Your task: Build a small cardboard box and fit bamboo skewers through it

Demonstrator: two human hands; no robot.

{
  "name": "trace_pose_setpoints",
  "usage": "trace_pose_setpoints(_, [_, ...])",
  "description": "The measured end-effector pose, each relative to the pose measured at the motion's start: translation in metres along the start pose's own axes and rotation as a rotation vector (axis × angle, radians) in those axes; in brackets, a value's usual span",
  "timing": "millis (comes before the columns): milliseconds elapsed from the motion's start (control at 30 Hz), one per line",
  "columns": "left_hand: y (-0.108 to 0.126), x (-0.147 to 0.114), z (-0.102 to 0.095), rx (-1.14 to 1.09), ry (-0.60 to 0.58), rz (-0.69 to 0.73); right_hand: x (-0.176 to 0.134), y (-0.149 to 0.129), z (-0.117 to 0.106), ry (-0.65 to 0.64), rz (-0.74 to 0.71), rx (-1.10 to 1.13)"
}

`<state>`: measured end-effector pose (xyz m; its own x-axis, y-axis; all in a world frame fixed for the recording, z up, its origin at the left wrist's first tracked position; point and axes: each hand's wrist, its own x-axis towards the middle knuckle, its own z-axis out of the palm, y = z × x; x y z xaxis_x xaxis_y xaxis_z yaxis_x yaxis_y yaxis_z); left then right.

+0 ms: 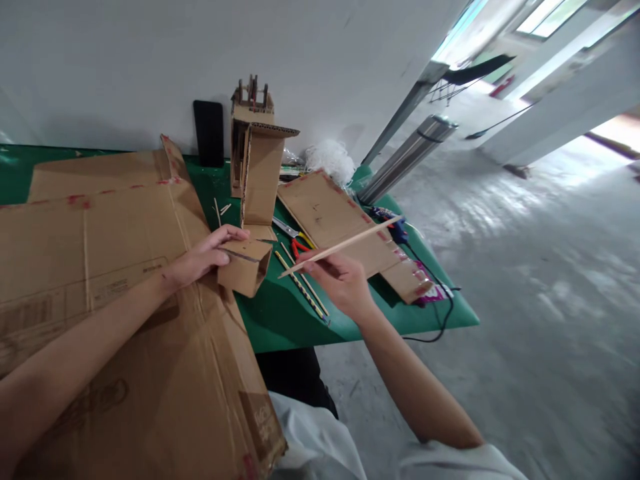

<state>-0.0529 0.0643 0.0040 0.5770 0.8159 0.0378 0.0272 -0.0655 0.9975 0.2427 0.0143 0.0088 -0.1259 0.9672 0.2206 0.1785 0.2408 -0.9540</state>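
Note:
My left hand (203, 255) is closed on a small cardboard box (243, 275), which has an open end facing right and a dark line along its top. My right hand (340, 280) pinches a thin pointed wooden stick (350, 241); its tip points left toward the box, a short gap away. Under that stick, a patterned pencil (300, 287) and another thin stick (313, 290) lie on the green table. Scissors (295, 235) with red and yellow handles rest just beyond. Behind the small box stands a taller cardboard construction (263, 167).
A large flattened carton (125, 267) covers the left side. At the back are a black phone (209, 132) leaning on the wall and white stringy material (330, 160). A cardboard sheet (335, 213), a blue glue gun (393, 223) with its cord and a metal post (407, 160) are on the right.

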Motion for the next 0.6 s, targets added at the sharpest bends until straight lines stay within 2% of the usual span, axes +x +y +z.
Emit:
trace_pose_setpoints(100, [-0.001, -0.007, 0.018, 0.383, 0.060, 0.081, 0.003, -0.018, -0.005, 0.219, -0.106, 0.122])
trace_pose_setpoints(167, [-0.001, -0.010, 0.030, 0.631, 0.112, 0.166, 0.005, -0.029, -0.003, 0.269, -0.166, 0.149])
trace_pose_setpoints(300, [-0.003, -0.013, 0.040, 0.856, 0.078, 0.289, 0.009, -0.041, 0.011, 0.115, -0.137, 0.085])
trace_pose_setpoints(433, [-0.005, -0.011, 0.037, 0.899, 0.068, 0.358, 0.011, -0.040, 0.024, -0.035, -0.123, 0.034])
trace_pose_setpoints(600, [-0.006, -0.011, 0.037, 0.909, 0.054, 0.391, 0.013, -0.044, 0.026, -0.122, -0.134, 0.006])
